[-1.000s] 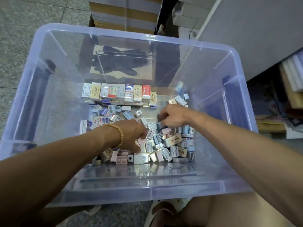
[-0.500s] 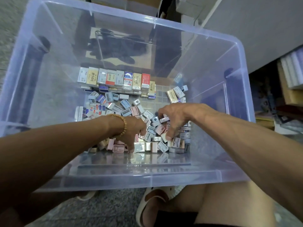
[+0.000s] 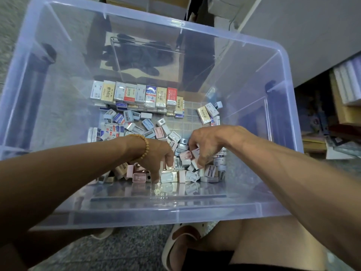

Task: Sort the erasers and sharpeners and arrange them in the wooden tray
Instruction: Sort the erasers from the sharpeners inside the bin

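Both hands dig in the loose heap; a careless pull can scatter it.

Your right hand (image 3: 212,142) curls its fingers round a pink sharpener (image 3: 185,155) and a white piece beside it, while your left hand (image 3: 158,156) presses bent fingers onto the pile, though I cannot tell if it pinches anything. Small sharpeners (image 3: 176,163) crowd both grips, so lifting fast may drag neighbours along or mix kinds. The sorted erasers (image 3: 134,93) stand in a row beyond your knuckles, inside the clear plastic bin (image 3: 273,90); no wooden tray shows.
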`<state>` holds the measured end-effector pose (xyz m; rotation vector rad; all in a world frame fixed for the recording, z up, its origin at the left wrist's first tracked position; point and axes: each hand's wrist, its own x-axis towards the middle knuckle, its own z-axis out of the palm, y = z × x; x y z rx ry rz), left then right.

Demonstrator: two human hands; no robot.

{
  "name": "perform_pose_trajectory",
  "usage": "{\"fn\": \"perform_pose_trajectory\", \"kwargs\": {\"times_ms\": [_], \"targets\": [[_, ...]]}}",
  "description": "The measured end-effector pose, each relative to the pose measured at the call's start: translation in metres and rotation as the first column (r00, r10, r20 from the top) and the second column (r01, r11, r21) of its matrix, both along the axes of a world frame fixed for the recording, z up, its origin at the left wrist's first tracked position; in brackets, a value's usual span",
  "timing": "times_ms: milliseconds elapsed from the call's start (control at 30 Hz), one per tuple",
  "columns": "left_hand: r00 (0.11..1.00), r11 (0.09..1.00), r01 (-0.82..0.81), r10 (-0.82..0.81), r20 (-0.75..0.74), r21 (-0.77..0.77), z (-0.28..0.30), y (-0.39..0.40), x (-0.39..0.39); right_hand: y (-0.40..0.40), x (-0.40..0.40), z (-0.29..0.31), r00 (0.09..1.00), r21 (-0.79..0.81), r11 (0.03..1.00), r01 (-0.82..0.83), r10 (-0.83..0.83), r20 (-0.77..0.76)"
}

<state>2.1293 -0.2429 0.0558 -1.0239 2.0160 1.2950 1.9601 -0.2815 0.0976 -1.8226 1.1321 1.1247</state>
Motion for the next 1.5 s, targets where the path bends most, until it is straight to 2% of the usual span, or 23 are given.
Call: {"fn": "perform_pose_trajectory", "kwargs": {"times_ms": [167, 367, 567, 700, 867, 1067, 1167, 1267, 1400, 1500], "targets": [[1.0, 0.999, -0.014, 0.014, -0.008, 0.035, -0.002, 0.002, -0.001, 0.003, -0.002, 0.003, 0.998, 0.019, 0.998, 0.052, -0.053, 0.041], [1.0, 0.999, 0.008, -0.008, -0.009, 0.044, -0.002, 0.003, -0.003, -0.001, -0.003, 0.01, 0.959, -0.032, 0.972, 0.233, -0.224, 0.174], [0.994, 0.991, -0.109, 0.11, -0.015, 0.084, 0.003, 0.005, 0.002, -0.003, 0.0, 0.014, 0.868, 0.024, 0.923, 0.384, -0.37, 0.332], [1.0, 0.998, -0.015, 0.016, -0.022, 0.061, 0.004, 0.009, 0.003, -0.003, 0.003, 0.014, 0.759, 0.138, 0.859, 0.494, -0.503, 0.413], [0.999, 0.998, 0.038, -0.038, -0.013, 0.045, 0.004, 0.01, 0.004, -0.002, 0.0, 0.012, 0.609, 0.284, 0.74, 0.61, -0.667, 0.429], [1.0, 0.991, 0.02, -0.02, -0.001, 0.129, 0.007, 0.009, 0.006, -0.002, 0.001, 0.007, 0.581, 0.272, 0.719, 0.64, -0.684, 0.441], [0.995, 0.99, -0.078, 0.085, -0.048, 0.12, 0.012, 0.007, 0.006, -0.004, 0.001, 0.002, 0.53, 0.316, 0.678, 0.664, -0.725, 0.439], [0.949, 0.943, -0.279, 0.3, -0.098, 0.181, 0.022, 0.002, 0.011, -0.007, 0.001, 0.003, 0.438, 0.385, 0.604, 0.698, -0.785, 0.438], [0.81, 0.792, -0.532, 0.579, -0.093, 0.299, 0.034, 0.003, 0.02, -0.009, -0.002, 0.005, 0.276, 0.465, 0.469, 0.751, -0.863, 0.423], [0.704, 0.671, -0.65, 0.708, -0.05, 0.356, 0.042, 0.008, 0.024, -0.009, -0.001, 0.005, 0.213, 0.494, 0.416, 0.763, -0.884, 0.415]]}}
